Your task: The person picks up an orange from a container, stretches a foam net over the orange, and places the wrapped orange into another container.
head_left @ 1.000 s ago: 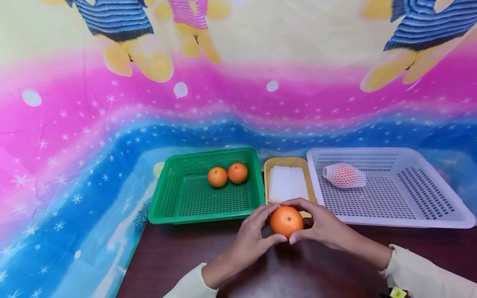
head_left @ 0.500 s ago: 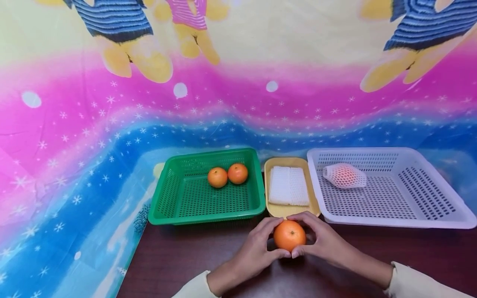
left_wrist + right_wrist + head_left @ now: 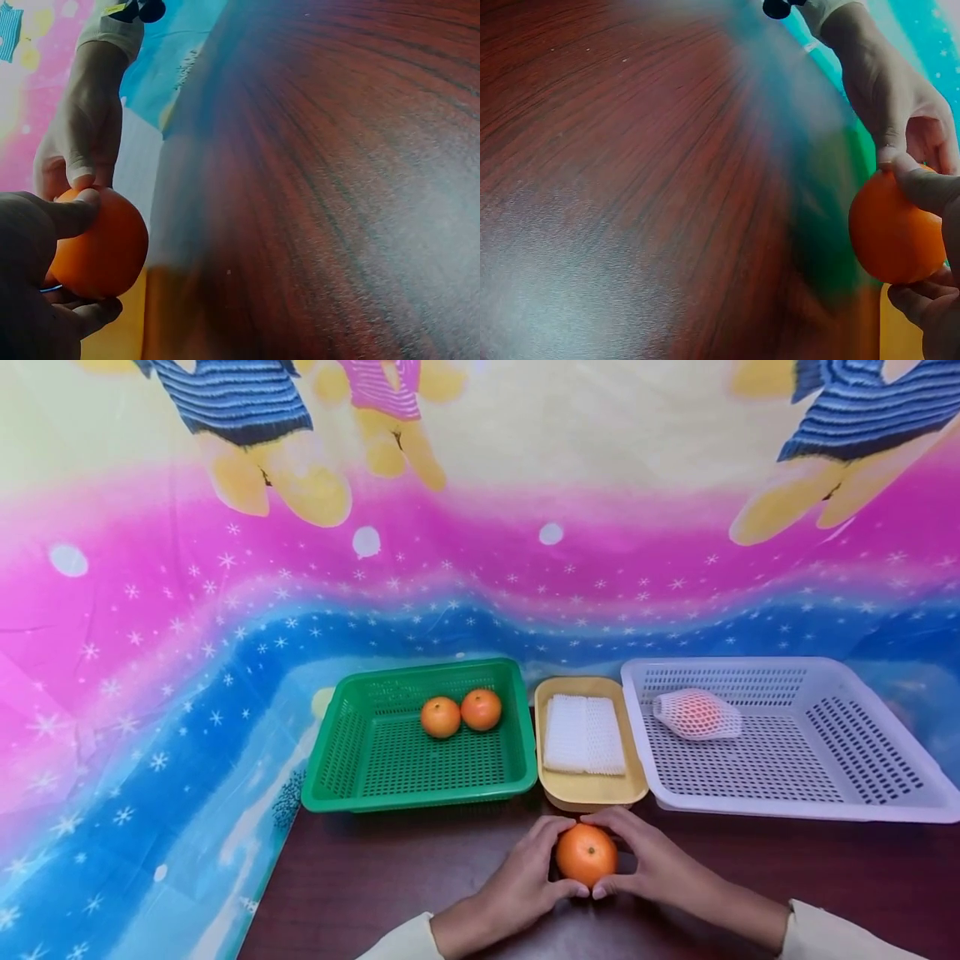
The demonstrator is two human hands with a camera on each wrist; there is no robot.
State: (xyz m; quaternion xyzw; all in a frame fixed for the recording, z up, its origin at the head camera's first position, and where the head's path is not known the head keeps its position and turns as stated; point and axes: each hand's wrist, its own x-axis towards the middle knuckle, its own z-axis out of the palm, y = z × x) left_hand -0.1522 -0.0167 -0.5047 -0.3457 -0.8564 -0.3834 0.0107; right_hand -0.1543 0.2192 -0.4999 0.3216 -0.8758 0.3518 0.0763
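Note:
Both hands grip one orange [image 3: 587, 856] over the dark wooden table, in front of the yellow tray. My left hand [image 3: 523, 878] curls round its left side, and my right hand [image 3: 660, 870] curls round its right side. The two thumbs nearly meet at the near side, while the other fingers reach round the far side. In the left wrist view the orange [image 3: 105, 244] sits between the thumb and fingers. The right wrist view shows the same orange [image 3: 896, 229] with thumbs on its upper part and fingertips beneath.
Two oranges [image 3: 440, 717] lie in a green basket [image 3: 318, 789] at the left. A yellow tray [image 3: 558, 793] in the middle holds white foam net sleeves [image 3: 583, 735]. At the right, a white basket [image 3: 757, 806] contains a fruit in a foam net [image 3: 696, 715]. A printed cloth hangs behind.
Both hands have brought the orange down and toward the near side of the table, away from the yellow tray. The tray's front edge, covered before, now shows. The baskets have stayed put.

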